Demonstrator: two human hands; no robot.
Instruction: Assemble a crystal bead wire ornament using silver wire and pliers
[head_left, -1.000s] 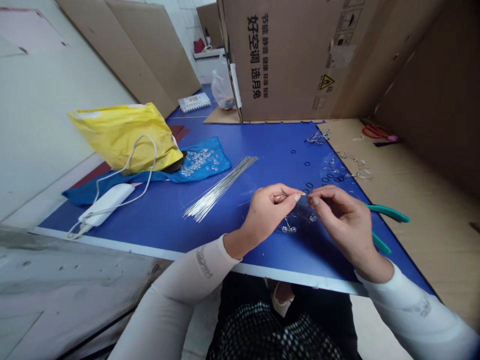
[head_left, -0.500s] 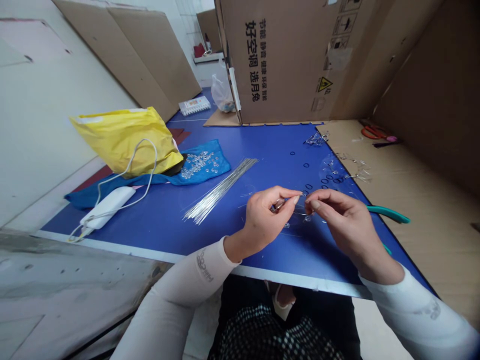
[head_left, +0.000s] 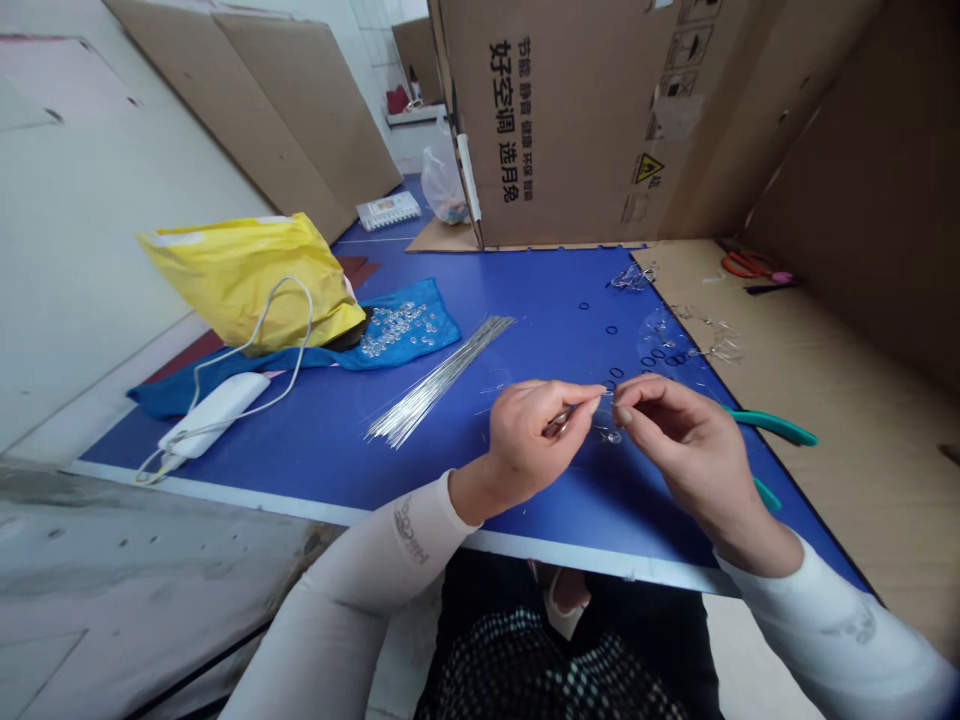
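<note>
Over the blue tabletop, my left hand pinches a thin wire between thumb and forefinger. A small shiny metallic piece shows in the curl of its other fingers, too hidden to name. Close beside it, my right hand is also closed at the fingertips, on the wire's end as far as I can see; the detail is too small to be sure. A clear bead shows just below the fingertips. Green-handled pliers lie partly hidden behind my right hand. A bundle of straight silvery wires lies left of my hands.
Black rings are scattered beyond my hands, near wired bead pieces. Clear beads rest on a blue cloth beside a yellow bag. A white power strip, orange-handled scissors and a large cardboard box stand around.
Both hands stay fingertip to fingertip in nearly the same place. My left hand has turned slightly, and my right hand has shifted a little.
</note>
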